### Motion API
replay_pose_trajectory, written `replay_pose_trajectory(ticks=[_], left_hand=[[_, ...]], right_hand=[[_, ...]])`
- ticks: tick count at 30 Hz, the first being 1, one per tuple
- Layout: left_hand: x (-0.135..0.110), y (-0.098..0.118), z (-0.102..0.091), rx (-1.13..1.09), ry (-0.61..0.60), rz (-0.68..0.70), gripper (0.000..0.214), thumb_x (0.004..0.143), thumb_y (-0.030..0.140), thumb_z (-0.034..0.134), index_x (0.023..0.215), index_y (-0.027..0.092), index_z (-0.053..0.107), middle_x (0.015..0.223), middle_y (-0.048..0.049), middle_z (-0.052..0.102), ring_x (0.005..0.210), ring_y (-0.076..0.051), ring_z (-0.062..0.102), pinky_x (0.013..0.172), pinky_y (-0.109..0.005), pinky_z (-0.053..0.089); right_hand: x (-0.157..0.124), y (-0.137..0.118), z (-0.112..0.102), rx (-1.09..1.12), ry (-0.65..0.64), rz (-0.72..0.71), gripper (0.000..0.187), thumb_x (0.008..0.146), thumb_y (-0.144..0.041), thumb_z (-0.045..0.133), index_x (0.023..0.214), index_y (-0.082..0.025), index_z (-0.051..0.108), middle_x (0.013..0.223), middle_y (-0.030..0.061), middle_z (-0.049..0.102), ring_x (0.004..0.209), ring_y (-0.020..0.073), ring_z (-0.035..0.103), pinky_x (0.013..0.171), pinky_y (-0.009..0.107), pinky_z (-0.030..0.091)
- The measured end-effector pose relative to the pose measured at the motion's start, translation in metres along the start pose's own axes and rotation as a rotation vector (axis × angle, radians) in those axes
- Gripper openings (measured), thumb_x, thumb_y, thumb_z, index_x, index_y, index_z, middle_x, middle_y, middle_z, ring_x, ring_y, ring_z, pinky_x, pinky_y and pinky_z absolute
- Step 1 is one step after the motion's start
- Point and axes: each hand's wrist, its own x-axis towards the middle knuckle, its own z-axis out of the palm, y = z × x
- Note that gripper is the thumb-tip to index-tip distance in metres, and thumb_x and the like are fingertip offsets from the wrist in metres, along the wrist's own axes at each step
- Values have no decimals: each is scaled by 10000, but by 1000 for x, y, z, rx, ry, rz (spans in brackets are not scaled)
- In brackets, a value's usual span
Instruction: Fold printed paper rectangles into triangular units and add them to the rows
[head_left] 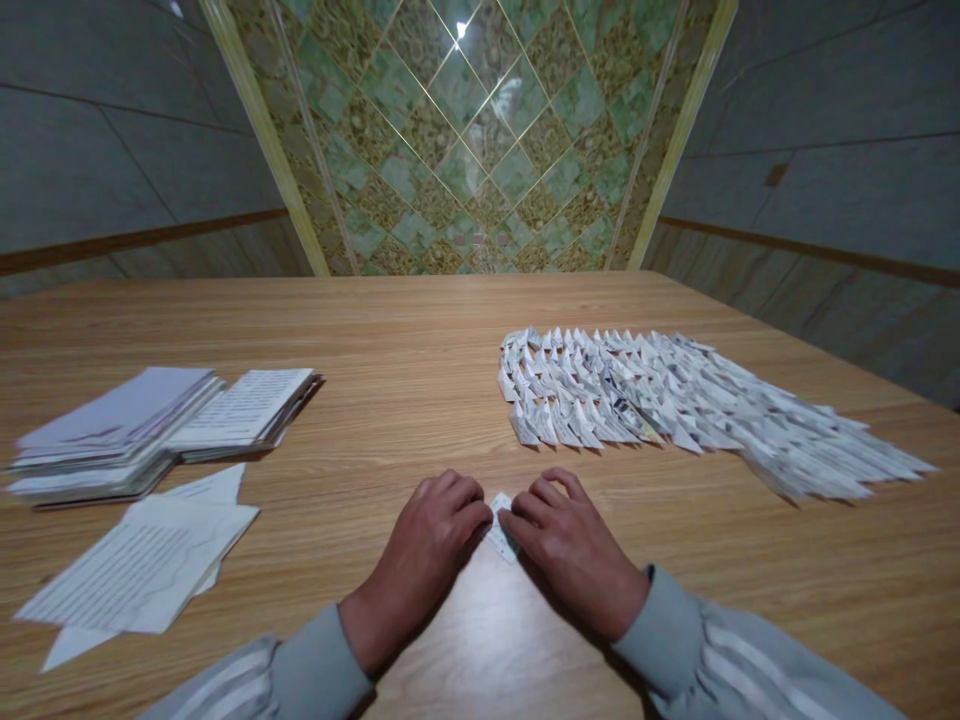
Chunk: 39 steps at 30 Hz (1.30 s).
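Has stacked paper (pixel 120 410) and loose sheets (pixel 142 570) at left on the bench (pixel 405 370), likely for easy reach. Pinches a small folded paper (pixel 502 543) at near center with left hand (pixel 435 525) and right hand (pixel 566 545) on opposite edges, apparently to steady it. Has pointed paper pieces (pixel 600 385) ranged in tight rows at right, perhaps to save room.

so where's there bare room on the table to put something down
The table is bare between the paper stacks and the folded paper rows, and beyond both toward the tiled wall. Another patch lies right of the right hand, nearer than the folded rows. Crowded: the left side, with stacks and loose sheets, and the rows themselves.
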Motion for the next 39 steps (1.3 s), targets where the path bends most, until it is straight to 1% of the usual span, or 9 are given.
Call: replay_pose_trajectory(ticks=[6,8,14,18,22,26,29,34,39], left_hand=[[0,4,-4,66,-54,76,50,902,167,675,855,183,666,883,-32,681,846,-217,563,735,-354,422],[-4,6,-7,103,-68,104,19,912,175,663,907,188,675,904,-40,694,862,-226,577,748,-365,437],[-23,10,-10,194,-76,146,269,936,143,599,1201,183,621,1185,-84,700,1034,-278,594,893,-446,439],[-28,12,-8,213,-59,133,339,940,95,530,1258,189,604,1254,-88,684,1084,-290,590,961,-479,412],[-30,14,-8,171,9,112,363,951,60,444,1229,204,628,1211,-86,705,1038,-266,608,916,-461,457],[-17,17,-15,79,21,31,251,943,115,509,1075,212,698,1114,-90,723,945,-253,614,843,-437,505],[5,20,-21,5,-67,-32,140,914,133,598,894,207,715,1055,-73,721,936,-243,609,806,-386,509],[33,19,-24,-71,-201,54,178,934,121,586,1027,241,679,1021,-32,723,942,-215,601,811,-328,471],[32,17,-23,-110,-215,7,226,925,97,555,1061,235,671,1044,-46,676,958,-216,580,816,-320,447]], right_hand=[[-9,-9,2,-8,-12,24,169,942,-142,573,1097,-188,621,923,46,653,904,225,538,1071,449,261],[-12,-11,3,-8,-7,40,199,939,-145,570,1128,-188,615,961,51,662,933,235,538,1094,465,246],[-23,-11,4,28,-3,51,366,911,-127,573,1275,-164,565,1109,80,671,1053,261,532,1168,492,162],[-30,-7,-1,59,-2,84,340,895,-153,591,1234,-182,589,1161,83,665,1117,266,525,1187,478,130],[-32,-4,-5,81,0,116,277,896,-154,591,1169,-194,612,1147,75,668,1130,253,527,1185,466,145],[-30,-3,-7,120,-2,129,210,904,-159,584,1105,-198,626,1104,65,668,1088,243,531,1170,454,180],[-28,-2,-7,138,-10,133,195,904,-143,579,1083,-201,629,1042,53,664,1039,231,535,1160,442,207],[-27,0,-4,163,19,163,188,900,-130,594,1068,-203,637,1060,45,669,1059,230,531,1147,432,224],[-27,4,-1,203,79,246,154,898,-87,584,968,-198,665,1042,49,694,1048,235,550,1110,461,254]])
